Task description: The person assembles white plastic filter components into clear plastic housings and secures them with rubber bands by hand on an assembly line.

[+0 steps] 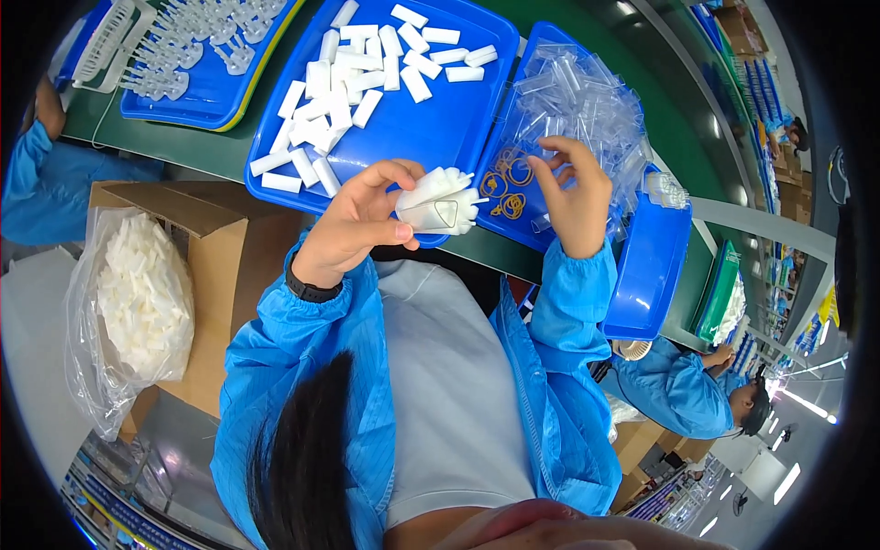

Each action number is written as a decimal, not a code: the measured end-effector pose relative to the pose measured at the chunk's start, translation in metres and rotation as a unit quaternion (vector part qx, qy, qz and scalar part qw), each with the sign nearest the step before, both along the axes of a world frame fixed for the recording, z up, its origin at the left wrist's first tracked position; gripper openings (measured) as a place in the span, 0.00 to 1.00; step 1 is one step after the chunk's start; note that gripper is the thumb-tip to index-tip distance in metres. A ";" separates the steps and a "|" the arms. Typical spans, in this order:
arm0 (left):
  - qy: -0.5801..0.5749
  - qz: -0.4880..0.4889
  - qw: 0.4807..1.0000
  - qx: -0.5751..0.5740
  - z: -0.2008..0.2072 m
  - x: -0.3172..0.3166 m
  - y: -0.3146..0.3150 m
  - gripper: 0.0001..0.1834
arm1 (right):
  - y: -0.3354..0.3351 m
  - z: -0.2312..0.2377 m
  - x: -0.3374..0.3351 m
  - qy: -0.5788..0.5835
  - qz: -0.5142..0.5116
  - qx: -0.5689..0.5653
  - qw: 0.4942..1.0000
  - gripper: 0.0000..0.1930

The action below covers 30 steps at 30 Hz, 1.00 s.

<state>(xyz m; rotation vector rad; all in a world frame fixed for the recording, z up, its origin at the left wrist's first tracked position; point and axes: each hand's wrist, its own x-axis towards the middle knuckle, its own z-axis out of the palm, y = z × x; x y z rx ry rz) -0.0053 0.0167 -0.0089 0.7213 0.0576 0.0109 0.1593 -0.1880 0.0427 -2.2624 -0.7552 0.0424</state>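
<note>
My left hand point(362, 215) is closed around a bundle of white plastic pieces point(431, 206), with several narrow tips pointing right. My right hand point(577, 192) is raised beside it, thumb and fingers apart and nothing visible between them. Under and left of its fingertips, yellowish-brown rubber bands point(507, 188) lie in a blue tray point(541, 35). Clear plastic tubes point(577, 92) are heaped in the same tray. Left of that, a larger blue tray point(477, 119) holds many loose white cylindrical pieces point(344, 78).
At the far left, a blue tray point(206, 105) carries translucent branched parts and a white basket point(112, 41). An open cardboard box point(220, 302) stands lower left, beside a clear bag of white pieces point(147, 302). A smaller blue tray point(646, 275) is on the right. Co-workers in blue point(674, 385) sit on both sides.
</note>
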 end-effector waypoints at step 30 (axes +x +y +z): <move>-0.029 0.005 0.997 0.078 0.007 0.008 -0.011 0.17 | 0.035 0.034 -0.054 0.052 0.134 0.274 0.951 0.25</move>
